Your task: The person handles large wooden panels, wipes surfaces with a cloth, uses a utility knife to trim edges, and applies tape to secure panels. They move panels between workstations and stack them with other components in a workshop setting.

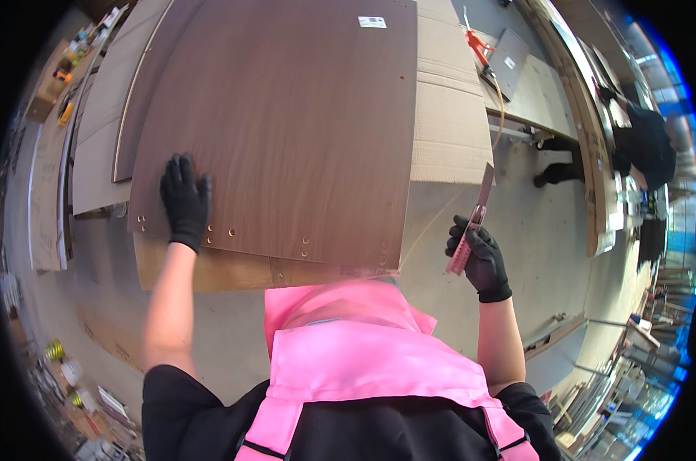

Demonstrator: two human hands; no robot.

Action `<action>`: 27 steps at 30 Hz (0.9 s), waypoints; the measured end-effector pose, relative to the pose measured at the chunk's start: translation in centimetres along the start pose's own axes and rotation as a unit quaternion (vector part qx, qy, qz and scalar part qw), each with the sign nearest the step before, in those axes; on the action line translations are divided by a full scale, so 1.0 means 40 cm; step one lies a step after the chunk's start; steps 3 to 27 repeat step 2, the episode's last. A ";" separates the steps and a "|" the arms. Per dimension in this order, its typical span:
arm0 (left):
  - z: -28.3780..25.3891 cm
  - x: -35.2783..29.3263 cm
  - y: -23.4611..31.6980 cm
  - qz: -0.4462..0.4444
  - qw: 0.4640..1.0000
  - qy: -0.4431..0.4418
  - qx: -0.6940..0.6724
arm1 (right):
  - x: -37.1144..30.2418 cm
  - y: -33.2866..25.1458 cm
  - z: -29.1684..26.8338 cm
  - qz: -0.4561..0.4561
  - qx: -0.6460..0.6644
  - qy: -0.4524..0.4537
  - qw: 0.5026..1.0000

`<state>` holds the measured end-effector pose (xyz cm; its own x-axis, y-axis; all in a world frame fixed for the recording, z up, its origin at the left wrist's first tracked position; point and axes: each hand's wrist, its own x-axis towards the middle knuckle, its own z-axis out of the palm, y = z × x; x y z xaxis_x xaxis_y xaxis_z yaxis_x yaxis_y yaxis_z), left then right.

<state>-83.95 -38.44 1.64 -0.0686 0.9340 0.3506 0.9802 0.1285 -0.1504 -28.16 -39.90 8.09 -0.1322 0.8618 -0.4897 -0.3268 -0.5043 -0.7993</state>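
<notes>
A large brown wood-grain panel (286,131) lies flat in front of me, with several small holes along its near edge and a white label near its far edge. My left hand (185,198), in a black glove, rests open on the panel's near left part. Out to the right, beside the panel and off it, my right hand (482,257), also gloved in black, is closed round a narrow flat tool (484,184). The tool has a long straight upper part and a pinkish lower part with fine marks; its exact kind is unclear.
Cardboard (448,100) shows right of and under the panel. An orange air blow gun (478,48) with a yellowish hose lies beyond it, near a small grey panel (506,61). Another person (646,146) in dark clothes stands at the far right. My pink apron (378,353) touches the near edge.
</notes>
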 end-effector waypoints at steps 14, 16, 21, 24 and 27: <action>0.027 -0.007 0.048 0.016 1.000 0.015 0.002 | -0.036 0.009 0.021 -0.016 -0.042 -0.027 0.999; 0.027 -0.007 0.048 0.016 1.000 0.015 0.002 | -0.036 0.009 0.021 -0.016 -0.042 -0.027 0.999; 0.027 -0.007 0.048 0.016 1.000 0.015 0.002 | -0.036 0.009 0.021 -0.016 -0.042 -0.027 0.999; 0.027 -0.007 0.048 0.016 1.000 0.015 0.002 | -0.036 0.009 0.021 -0.016 -0.042 -0.027 0.999; 0.027 -0.007 0.048 0.016 1.000 0.015 0.002 | -0.036 0.009 0.021 -0.016 -0.042 -0.027 0.999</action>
